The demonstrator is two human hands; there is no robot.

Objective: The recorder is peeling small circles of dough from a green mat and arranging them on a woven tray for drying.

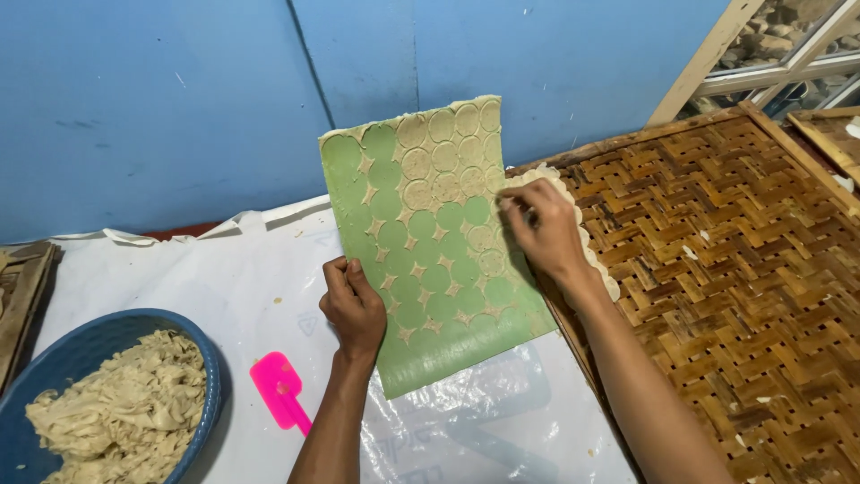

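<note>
I read this as mid-peeling: left hand (355,305) fingers clamped on the green sheet's (428,251) near-left edge, right hand (543,229) fingertips pinched together on a dough round, needing a clean lift toward the woven tray (717,269) at right.

Sheet (430,260) with dough rounds stands tilted mid-worktop (224,260), left hand (354,305) on its left edge, right hand (542,229) on its right. Woven tray (735,269) right. Basin (210,367) of dough front-left; spatula (279,390) between basin and sheet.
</note>
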